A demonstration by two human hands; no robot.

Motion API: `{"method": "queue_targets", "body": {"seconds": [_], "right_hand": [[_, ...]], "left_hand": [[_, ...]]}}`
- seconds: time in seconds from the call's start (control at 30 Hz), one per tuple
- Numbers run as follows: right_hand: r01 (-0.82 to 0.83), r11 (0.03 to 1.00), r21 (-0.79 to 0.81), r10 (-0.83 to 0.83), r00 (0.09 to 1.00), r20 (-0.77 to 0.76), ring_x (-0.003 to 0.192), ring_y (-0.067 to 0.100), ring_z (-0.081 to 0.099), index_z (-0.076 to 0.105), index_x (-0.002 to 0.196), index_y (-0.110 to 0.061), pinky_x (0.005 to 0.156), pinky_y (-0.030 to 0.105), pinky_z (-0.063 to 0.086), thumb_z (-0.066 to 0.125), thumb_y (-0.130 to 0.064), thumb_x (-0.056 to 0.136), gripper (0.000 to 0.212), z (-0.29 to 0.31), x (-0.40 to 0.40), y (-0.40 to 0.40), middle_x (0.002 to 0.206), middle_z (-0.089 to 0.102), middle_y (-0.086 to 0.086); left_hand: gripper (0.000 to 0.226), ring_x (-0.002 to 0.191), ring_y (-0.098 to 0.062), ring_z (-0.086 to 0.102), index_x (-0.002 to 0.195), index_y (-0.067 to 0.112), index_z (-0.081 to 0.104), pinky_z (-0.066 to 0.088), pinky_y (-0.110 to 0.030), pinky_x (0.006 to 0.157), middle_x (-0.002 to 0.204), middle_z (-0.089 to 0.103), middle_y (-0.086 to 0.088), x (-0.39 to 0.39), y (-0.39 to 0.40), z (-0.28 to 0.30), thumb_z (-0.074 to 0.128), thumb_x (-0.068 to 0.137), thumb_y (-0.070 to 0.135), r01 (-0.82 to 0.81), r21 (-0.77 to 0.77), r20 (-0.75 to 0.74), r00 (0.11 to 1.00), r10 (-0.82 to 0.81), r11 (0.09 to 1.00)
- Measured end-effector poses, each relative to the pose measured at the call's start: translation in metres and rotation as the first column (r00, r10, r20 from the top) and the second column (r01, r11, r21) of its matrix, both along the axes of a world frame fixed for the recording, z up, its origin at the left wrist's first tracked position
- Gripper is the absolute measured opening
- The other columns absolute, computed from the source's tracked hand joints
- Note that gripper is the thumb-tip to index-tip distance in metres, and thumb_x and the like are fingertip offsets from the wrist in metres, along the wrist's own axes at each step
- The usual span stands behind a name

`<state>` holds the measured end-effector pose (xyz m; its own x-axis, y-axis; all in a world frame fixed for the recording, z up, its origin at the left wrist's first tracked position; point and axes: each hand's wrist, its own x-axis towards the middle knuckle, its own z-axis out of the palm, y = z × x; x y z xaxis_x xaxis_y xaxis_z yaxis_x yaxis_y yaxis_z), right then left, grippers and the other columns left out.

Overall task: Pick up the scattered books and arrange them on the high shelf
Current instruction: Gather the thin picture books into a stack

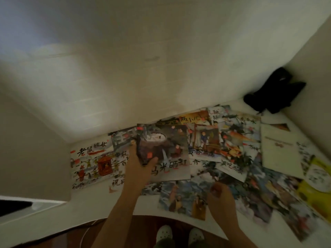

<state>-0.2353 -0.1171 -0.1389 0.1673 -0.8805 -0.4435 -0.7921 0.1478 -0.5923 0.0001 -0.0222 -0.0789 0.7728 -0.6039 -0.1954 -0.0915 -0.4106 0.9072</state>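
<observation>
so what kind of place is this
Probably a room at home: picture books scattered over a white surface in a corner of white walls, wood floor and slippers below.

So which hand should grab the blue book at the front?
Probably the right hand: it is curled right at the blue book's edge, while the left hand already grips the dark book.

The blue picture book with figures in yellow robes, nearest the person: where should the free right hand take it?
Grip the blue picture book with yellow-robed figures by its near edge, coming from the person's side. That edge lies bare on the white surface, while its far edge is tucked under the dark-covered book held in the left hand. The right hand is curled beside it.
</observation>
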Motion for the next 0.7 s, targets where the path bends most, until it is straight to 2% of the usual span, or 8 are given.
{"method": "queue_targets", "body": {"seconds": [0.1,0.17,0.23,0.3,0.43,0.53,0.6,0.7], "right_hand": [[0.010,0.999,-0.039,-0.009,1.000,0.016,0.081,0.023,0.050,0.051,0.102,-0.012,0.063,0.025,0.037,0.059,-0.008,0.089,0.016,-0.007,-0.006,0.003,0.101,0.054,0.012],[0.022,0.997,-0.078,-0.019,0.999,0.032,0.085,0.024,0.050,0.049,0.098,-0.015,0.070,0.029,0.041,0.059,-0.006,0.087,0.018,-0.009,-0.005,0.002,0.101,0.053,0.011],[0.041,0.996,-0.073,-0.037,0.998,0.058,0.098,0.026,0.051,0.050,0.112,-0.013,0.084,0.034,0.046,0.062,-0.011,0.088,0.026,-0.009,-0.003,0.000,0.110,0.052,0.009],[0.064,0.997,-0.037,-0.060,0.994,0.095,0.102,0.024,0.051,0.048,0.121,-0.011,0.085,0.031,0.045,0.066,-0.018,0.089,0.038,-0.010,-0.001,0.001,0.113,0.050,0.005],[0.073,0.997,-0.002,-0.071,0.987,0.146,0.099,0.025,0.057,0.047,0.123,-0.009,0.076,0.031,0.051,0.066,-0.019,0.088,0.042,-0.015,0.007,0.004,0.113,0.055,0.010],[0.053,0.998,0.021,-0.056,0.989,0.134,0.100,0.026,0.057,0.045,0.126,-0.010,0.080,0.034,0.053,0.065,-0.018,0.088,0.044,-0.016,0.014,0.004,0.120,0.053,0.014],[0.047,0.999,0.027,-0.050,0.990,0.134,0.104,0.027,0.056,0.043,0.128,-0.011,0.086,0.038,0.054,0.065,-0.020,0.088,0.046,-0.015,0.017,0.004,0.123,0.051,0.013],[0.065,0.993,0.095,-0.079,0.985,0.153,0.101,0.027,0.057,0.041,0.128,-0.013,0.083,0.039,0.054,0.066,-0.021,0.087,0.048,-0.014,0.018,0.000,0.121,0.053,0.012]], "left_hand": [[0.057,0.105,-0.017,0.058,0.129,0.017,0.045,0.051,-0.033,0.091,0.116,0.059,0.003,-0.027,-0.014,-0.019,0.076,0.081,0.027,0.097,0.129,-0.131,0.988,-0.080,0.987],[0.057,0.107,-0.019,0.056,0.126,0.014,0.047,0.048,-0.033,0.093,0.118,0.058,0.000,-0.046,-0.011,-0.045,0.077,0.080,0.029,0.153,0.290,-0.089,0.987,-0.133,0.945],[0.065,0.121,-0.027,0.046,0.132,0.012,0.046,0.039,-0.040,0.103,0.130,0.051,-0.010,-0.059,-0.005,-0.070,0.076,0.079,0.035,0.174,0.490,0.018,0.978,-0.209,0.854],[0.069,0.129,-0.034,0.035,0.136,0.010,0.043,0.029,-0.043,0.108,0.136,0.041,-0.018,-0.069,0.000,-0.083,0.072,0.081,0.040,0.129,0.586,0.115,0.964,-0.240,0.800],[0.078,0.132,-0.037,0.029,0.142,0.006,0.031,0.030,-0.044,0.107,0.142,0.030,-0.022,-0.083,-0.011,-0.077,0.068,0.084,0.043,0.114,0.606,0.121,0.965,-0.234,0.787],[0.082,0.125,-0.037,0.040,0.142,0.004,0.028,0.041,-0.042,0.100,0.142,0.030,-0.023,-0.085,-0.024,-0.074,0.070,0.083,0.042,0.090,0.631,0.041,0.988,-0.149,0.770],[0.078,0.117,-0.037,0.050,0.136,0.001,0.033,0.047,-0.041,0.094,0.137,0.039,-0.023,-0.080,-0.029,-0.074,0.073,0.081,0.040,0.099,0.608,-0.043,0.995,-0.092,0.788],[0.050,0.105,-0.031,0.059,0.124,0.003,0.047,0.051,-0.035,0.086,0.118,0.059,-0.016,-0.069,-0.028,-0.067,0.067,0.088,0.031,0.168,0.545,-0.135,0.985,-0.112,0.821]]}}
